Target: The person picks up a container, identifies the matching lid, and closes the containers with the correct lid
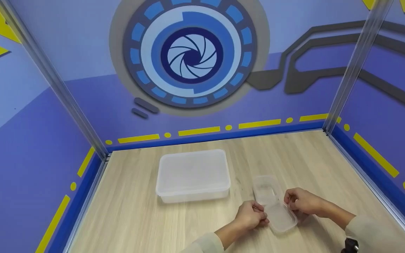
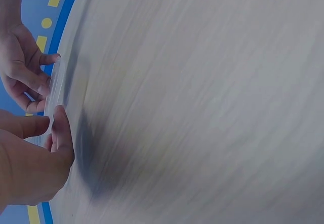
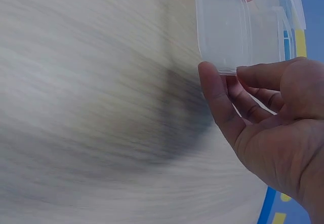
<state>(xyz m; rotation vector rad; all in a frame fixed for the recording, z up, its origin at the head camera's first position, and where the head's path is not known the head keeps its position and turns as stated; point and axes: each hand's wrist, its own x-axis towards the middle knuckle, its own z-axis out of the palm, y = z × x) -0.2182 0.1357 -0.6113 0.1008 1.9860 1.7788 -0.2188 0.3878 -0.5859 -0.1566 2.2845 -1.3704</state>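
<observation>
A small translucent plastic lid [image 1: 281,218] is pinched at opposite sides by both hands. My left hand [image 1: 249,216] grips its left edge between thumb and fingers. On the other side my right hand [image 1: 304,202] pinches the right edge, with the index finger and thumb at the rim in the right wrist view. Just beyond the lid stands a small clear plastic container [image 1: 265,186], open at the top, its near end overlapped by the lid in the head view. In the left wrist view the lid [image 2: 55,82] appears edge-on, above the tabletop.
A larger translucent food box [image 1: 193,174] with its lid on stands to the left on the wooden table [image 1: 132,218]. Blue and purple printed panels [image 1: 90,98] with metal corner posts [image 1: 355,66] enclose the table at the back and sides.
</observation>
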